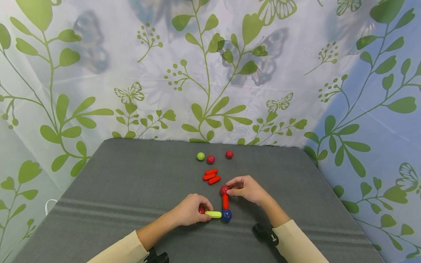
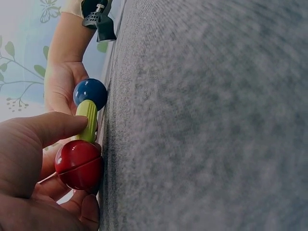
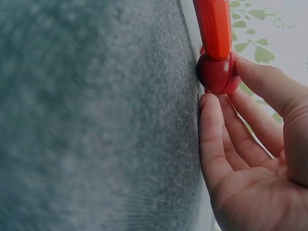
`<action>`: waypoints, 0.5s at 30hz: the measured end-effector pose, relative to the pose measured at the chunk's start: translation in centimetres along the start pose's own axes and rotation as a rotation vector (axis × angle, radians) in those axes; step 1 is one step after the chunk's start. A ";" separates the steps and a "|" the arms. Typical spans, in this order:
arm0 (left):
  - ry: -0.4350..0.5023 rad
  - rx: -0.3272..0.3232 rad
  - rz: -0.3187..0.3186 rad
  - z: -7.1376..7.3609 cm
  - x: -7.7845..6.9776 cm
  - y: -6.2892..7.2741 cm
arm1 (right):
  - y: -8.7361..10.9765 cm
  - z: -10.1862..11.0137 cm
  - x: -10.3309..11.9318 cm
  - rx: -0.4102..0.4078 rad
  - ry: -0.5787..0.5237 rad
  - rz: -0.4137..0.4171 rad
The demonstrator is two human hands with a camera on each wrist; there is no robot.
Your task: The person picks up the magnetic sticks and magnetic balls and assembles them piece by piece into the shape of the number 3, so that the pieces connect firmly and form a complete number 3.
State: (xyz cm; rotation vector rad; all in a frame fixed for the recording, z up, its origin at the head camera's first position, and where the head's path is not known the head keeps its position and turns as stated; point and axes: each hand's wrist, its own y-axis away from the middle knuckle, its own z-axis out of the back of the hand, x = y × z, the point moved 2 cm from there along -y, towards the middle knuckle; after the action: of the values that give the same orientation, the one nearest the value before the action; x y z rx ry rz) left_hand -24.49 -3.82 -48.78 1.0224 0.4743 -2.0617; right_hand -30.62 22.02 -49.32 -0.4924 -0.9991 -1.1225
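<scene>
An L-shaped piece made of balls and rods lies on the grey table. Its corner is a blue ball (image 1: 226,216); a red rod (image 1: 225,202) runs from it to a red ball (image 1: 224,190) farther back, and a ribbed yellow-green rod (image 1: 214,214) runs left to another red ball (image 2: 79,166). My left hand (image 1: 192,211) pinches the yellow-green rod, its fingers around the left red ball, which is partly hidden in the head view. With thumb and fingers my right hand (image 1: 249,190) holds the far red ball, seen close in the right wrist view.
Three loose red rods (image 1: 209,176) lie just behind the piece. Farther back on the table (image 1: 148,175) are a green ball (image 1: 200,156), a red ball (image 1: 210,159) and a second red ball (image 1: 229,154). A leaf-patterned curtain (image 1: 151,106) hangs behind the table.
</scene>
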 end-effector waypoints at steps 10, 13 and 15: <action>0.012 -0.009 -0.012 0.1 0.2 -0.1 | 0.5 -0.4 0.4 -0.068 0.035 -0.027; 0.012 -0.008 -0.014 0.1 0.3 -0.1 | 0.6 -0.5 0.3 -0.086 0.034 -0.051; 0.014 -0.007 -0.017 0.2 0.2 -0.1 | 0.6 -0.6 0.2 -0.097 0.022 -0.062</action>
State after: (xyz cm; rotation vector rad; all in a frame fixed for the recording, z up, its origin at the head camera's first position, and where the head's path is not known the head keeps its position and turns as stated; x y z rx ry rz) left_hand -24.76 -3.96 -48.84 1.0330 0.4987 -2.0672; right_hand -29.78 21.73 -49.31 -0.5280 -0.9495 -1.2340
